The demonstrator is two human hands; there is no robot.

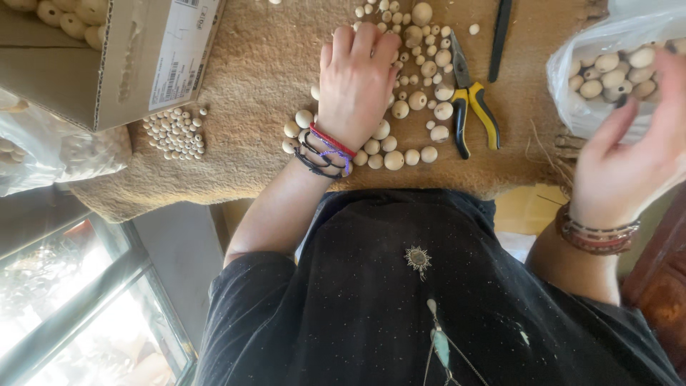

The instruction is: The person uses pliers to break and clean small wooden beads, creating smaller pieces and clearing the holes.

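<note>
Left hand [355, 78] rests palm-down, fingers together, on round pale wooden beads [418, 100]; right hand [632, 154], fingers apart, reaches into a clear plastic bag of beads [572, 64]. Best sorted gently, preventing rolling.

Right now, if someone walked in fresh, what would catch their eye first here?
Probably the spread of pale wooden beads on the tan mat, with the left hand flat among them. Next, the yellow-handled pliers beside the beads, and the right hand at a clear bag of beads on the far right. A cardboard box sits top left.
</note>
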